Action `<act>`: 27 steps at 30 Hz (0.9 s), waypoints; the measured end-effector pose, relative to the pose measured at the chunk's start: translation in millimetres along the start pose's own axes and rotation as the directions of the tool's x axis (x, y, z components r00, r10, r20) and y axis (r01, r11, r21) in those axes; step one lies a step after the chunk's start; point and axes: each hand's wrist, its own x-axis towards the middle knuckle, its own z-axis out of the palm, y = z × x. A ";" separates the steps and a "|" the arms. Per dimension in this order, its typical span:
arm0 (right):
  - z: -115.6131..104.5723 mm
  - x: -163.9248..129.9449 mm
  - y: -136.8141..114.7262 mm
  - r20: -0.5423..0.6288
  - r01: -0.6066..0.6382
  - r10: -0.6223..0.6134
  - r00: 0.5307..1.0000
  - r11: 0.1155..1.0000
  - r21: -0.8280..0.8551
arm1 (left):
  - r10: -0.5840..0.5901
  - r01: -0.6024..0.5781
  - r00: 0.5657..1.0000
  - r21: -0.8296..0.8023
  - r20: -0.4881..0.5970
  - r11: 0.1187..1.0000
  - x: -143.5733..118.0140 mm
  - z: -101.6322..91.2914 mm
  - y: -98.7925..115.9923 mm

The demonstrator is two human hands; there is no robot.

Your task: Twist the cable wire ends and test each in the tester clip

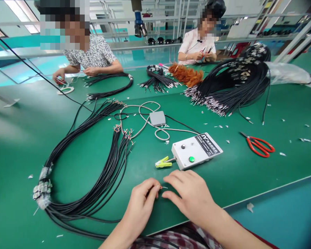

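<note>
My left hand [144, 197] is closed in a pinch on a cable end, from which short orange and white wires [163, 187] stick out to the right. Just across from those wire tips is my right hand [188, 193], its thumb and fingers apart with nothing between them. Behind my hands sits a white control box [194, 150] with a green button, a knob and a yellow clip [163, 162] on its front shaft. To the left, a taped bundle of black cables [93, 193] curves over the green table, its stripped ends fanned out.
Red-handled scissors [261, 146] lie at the right. A grey pedal-like block [157, 118] with a looped grey cord rests behind the box. A large heap of black cables [230, 83] and a brown fluffy bundle [186, 74] are farther back. Two people sit across the table [287, 166].
</note>
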 end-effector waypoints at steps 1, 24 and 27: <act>1.5 2.8 -0.9 0.020 0.069 -0.069 0.997 0.997 -0.041 | 0.019 -0.019 1.000 0.023 0.014 1.000 -0.1 -0.8 -0.3; -6.4 72.7 37.6 0.201 0.184 -0.122 0.972 0.925 -0.331 | -0.055 0.064 0.996 0.135 -0.069 0.989 43.6 -19.8 0.4; -6.8 73.3 37.6 0.200 0.185 -0.122 0.972 0.923 -0.338 | -0.043 0.053 0.997 0.156 -0.065 0.986 47.4 -17.7 -1.1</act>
